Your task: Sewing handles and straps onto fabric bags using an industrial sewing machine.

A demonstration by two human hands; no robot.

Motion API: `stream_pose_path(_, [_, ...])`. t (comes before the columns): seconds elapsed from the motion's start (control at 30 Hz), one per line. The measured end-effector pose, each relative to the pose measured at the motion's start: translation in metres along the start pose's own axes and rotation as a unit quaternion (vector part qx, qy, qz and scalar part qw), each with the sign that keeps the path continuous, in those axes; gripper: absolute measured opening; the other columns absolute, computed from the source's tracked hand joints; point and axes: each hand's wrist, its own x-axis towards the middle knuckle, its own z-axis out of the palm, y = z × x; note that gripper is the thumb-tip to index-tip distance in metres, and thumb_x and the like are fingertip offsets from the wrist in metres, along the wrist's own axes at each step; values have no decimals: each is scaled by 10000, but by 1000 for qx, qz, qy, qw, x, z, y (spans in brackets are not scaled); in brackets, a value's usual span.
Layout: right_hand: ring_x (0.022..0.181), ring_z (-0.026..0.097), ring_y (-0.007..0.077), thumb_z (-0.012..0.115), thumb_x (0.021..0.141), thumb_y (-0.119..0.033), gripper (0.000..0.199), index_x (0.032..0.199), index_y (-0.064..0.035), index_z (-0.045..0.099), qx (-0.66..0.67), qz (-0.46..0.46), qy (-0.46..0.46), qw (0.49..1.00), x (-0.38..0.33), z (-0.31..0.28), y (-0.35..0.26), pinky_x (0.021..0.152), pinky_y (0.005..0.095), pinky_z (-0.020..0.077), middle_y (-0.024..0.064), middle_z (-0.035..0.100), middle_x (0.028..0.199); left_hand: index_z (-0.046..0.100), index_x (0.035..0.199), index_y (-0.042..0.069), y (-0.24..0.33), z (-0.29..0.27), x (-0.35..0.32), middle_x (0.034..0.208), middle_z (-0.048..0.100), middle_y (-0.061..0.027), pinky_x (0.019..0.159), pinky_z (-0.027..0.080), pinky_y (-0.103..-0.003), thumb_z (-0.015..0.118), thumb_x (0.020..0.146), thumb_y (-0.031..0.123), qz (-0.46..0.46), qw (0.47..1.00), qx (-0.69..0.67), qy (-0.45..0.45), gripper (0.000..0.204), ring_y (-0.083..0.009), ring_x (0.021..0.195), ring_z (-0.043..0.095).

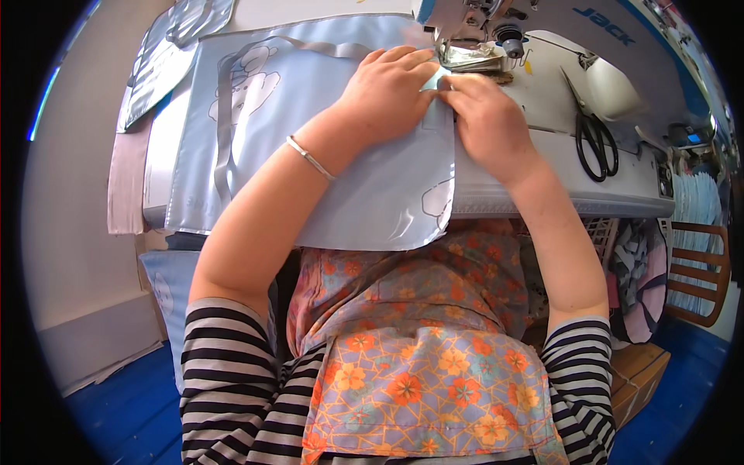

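A glossy light blue sheet of fabric (364, 205) with a printed bear lies over the sewing table, its lower edge hanging past the front. My left hand (391, 89) rests on it palm down, fingers stretched toward the needle area of the sewing machine (554, 27). At the sheet's right edge, my right hand (492, 124) is closed in a pinch beside my left thumb. A small dark grey bit shows at its fingertips; whether it belongs to the strap I cannot tell. A grey strap (224, 116) loops across the sheet and runs toward my left fingers.
Black-handled scissors (595, 147) lie on the table right of my right hand. More blue printed fabric (163, 58) is at the far left, above a pink cloth (127, 182). A wooden chair (701, 271) and a cardboard box (639, 376) stand at the right.
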Motion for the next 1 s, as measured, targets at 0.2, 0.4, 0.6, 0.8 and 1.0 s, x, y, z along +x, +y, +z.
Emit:
stream_pose_path(0.2, [1027,660,281,605,805,31,279,1063,-6,703,40,-21,-18,999,-4,-5,-1,900,369,548,111,704,1117,568,1322,55,-61,-39,3,1375,574,-145,1032,462,-416,497,849,87,-137,976,108,-128,479,-320,1226,571])
stream_pose_path(0.4, [1032,659,284,596,802,37,295,1077,-2,695,40,-17,-19,999,-6,-6,3,899,368,547,123,703,1115,625,1266,83,-91,-18,6,1325,615,-99,1009,483,-402,463,906,73,-118,983,125,-66,396,-307,1218,574])
stream_pose_path(0.6, [1052,654,287,585,804,32,307,1088,1,697,49,-8,-22,999,-4,-6,0,920,368,540,132,700,1129,636,1249,112,-115,-11,20,1281,640,-98,949,515,-423,467,927,110,-161,972,169,-38,363,-299,1155,609])
stream_pose_path(0.8, [1070,646,293,567,812,28,328,1111,-3,699,44,-8,-16,999,-2,-3,0,934,370,535,135,694,1156,655,1086,76,-117,-59,22,979,718,-149,809,537,-445,516,901,103,-254,951,150,-87,233,-402,889,667])
stream_pose_path(1.0, [1077,643,296,561,801,49,342,1108,-11,700,76,15,-1,997,-13,-6,6,922,372,534,138,695,1155,628,1246,85,-14,-145,-41,745,677,-91,635,523,-333,586,873,50,-255,923,-200,-208,378,-174,651,656])
